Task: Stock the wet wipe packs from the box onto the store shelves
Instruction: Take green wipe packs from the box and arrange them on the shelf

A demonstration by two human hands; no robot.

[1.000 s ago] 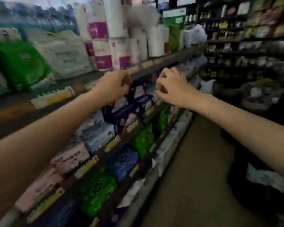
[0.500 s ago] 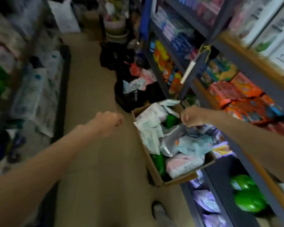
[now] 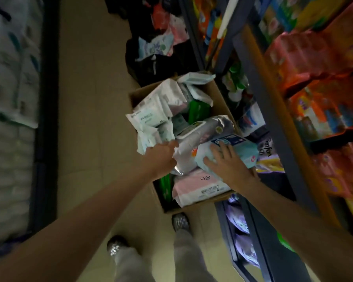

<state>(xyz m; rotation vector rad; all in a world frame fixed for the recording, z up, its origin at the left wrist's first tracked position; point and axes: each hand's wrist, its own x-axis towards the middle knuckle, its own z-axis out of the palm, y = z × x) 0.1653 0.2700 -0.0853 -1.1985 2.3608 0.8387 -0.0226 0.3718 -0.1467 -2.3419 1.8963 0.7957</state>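
An open cardboard box (image 3: 219, 94) stands on the aisle floor, filled with several wet wipe packs. White packs (image 3: 157, 110) lean at its left, a green pack (image 3: 198, 109) lies behind them, and a pink pack (image 3: 200, 186) sits at the near end. My left hand (image 3: 161, 157) pinches the left edge of a silver pack (image 3: 208, 129) in the middle. My right hand (image 3: 226, 165) lies with fingers spread on a light-blue pack (image 3: 243, 147) at the box's right side, gripping it.
A dark metal shelf unit (image 3: 273, 110) with orange and purple packs runs close along the right of the box. Black bags (image 3: 151, 64) with more packs sit beyond it. White tissue bundles (image 3: 10, 78) line the left shelf. My feet (image 3: 179, 220) stand just before the box.
My view swung from the left shelf down to the box. Both hands left the shelf, dropped into the box and took hold of packs there.
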